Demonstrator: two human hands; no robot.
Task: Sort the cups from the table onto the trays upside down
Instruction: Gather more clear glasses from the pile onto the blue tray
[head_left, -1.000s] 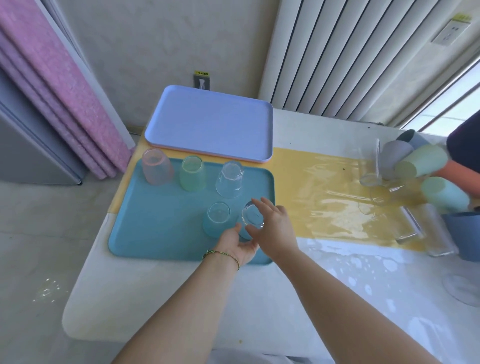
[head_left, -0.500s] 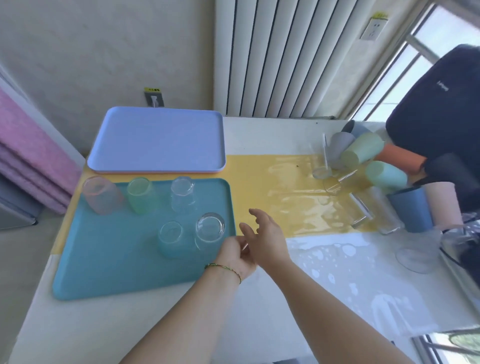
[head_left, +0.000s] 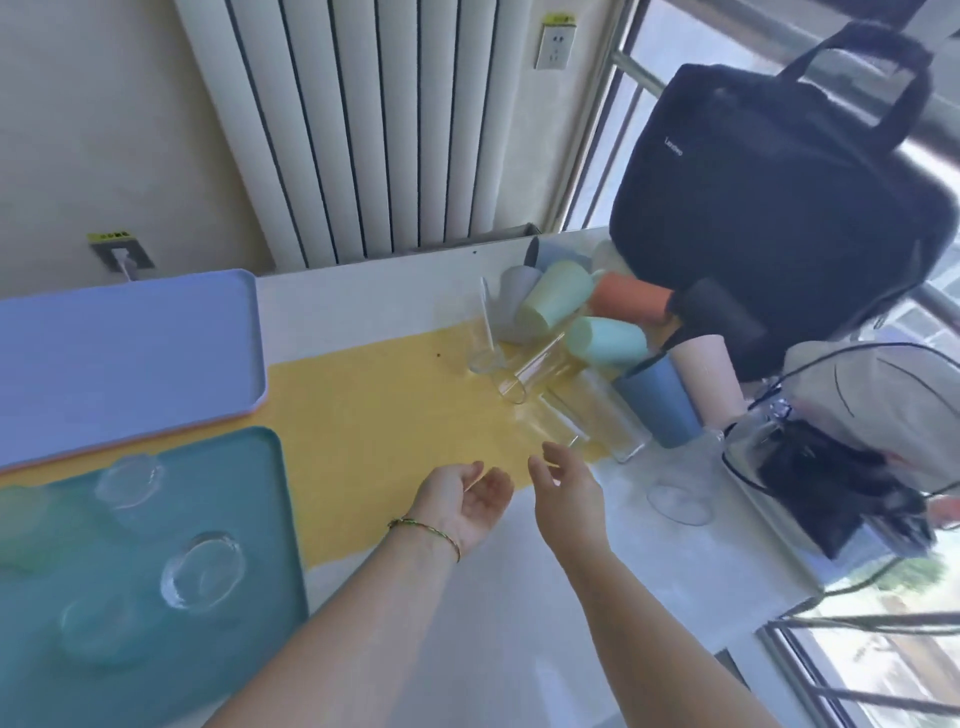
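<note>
1. You are looking down on a white table with a yellow mat across its middle. A ribbed radiator stands against the wall behind it, and a window is on your right.
2. A black bag sits at the far right end of the table, just behind the cup pile.
3. A purple tray lies at the far left. A teal tray lies nearer you, just beside it.
4. On the teal tray a clear cup stands base up. A second clear cup stands beyond it, also base up. The cups further left are too blurred to describe.
5. The unsorted cups are heaped on the mat's far right end.
6. The green cup lies on its side, its long axis running from near left to far right.
7. The orange cup and the mint cup lie on their sides with their axes roughly left to right.
8. The blue cup stands mouth up, and a pink cup stands just behind it.
9. A clear glass lies on its side, rim toward the near left.
10. Your left hand hovers palm up over the mat's near edge, fingers loosely curled and empty.
11. Your right hand is just beside it, fingers relaxed and holding nothing, near the closest glasses in the pile.
</note>
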